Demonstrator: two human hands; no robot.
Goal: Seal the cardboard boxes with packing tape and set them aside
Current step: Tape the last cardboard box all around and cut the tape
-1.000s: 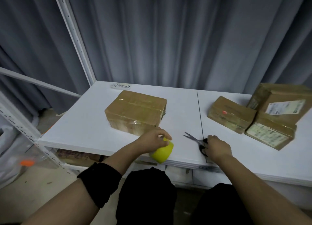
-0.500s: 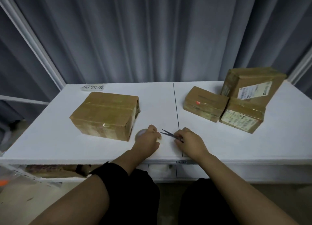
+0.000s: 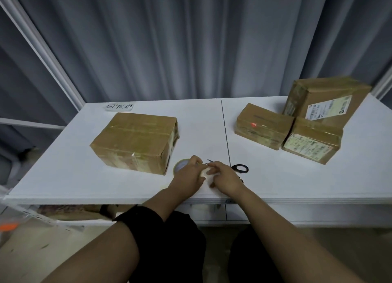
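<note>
Since the earlier frame my right hand [image 3: 224, 179] has come off the scissors [image 3: 240, 168], whose black handles now lie exposed on the table [image 3: 63, 176], and it has closed in against my left hand [image 3: 188, 175]. Left to right: the large box [image 3: 135, 140] shows glossy tape across its top, the tape roll [image 3: 179, 166] lies flat just beside it under my left hand's curled fingers, my right fingers curl in at the roll's near edge (whether they pinch a tape end I cannot tell), and three boxes [image 3: 263, 125] stand well apart at the right. I judge this step to be finding the free tape end before the next strip.
</note>
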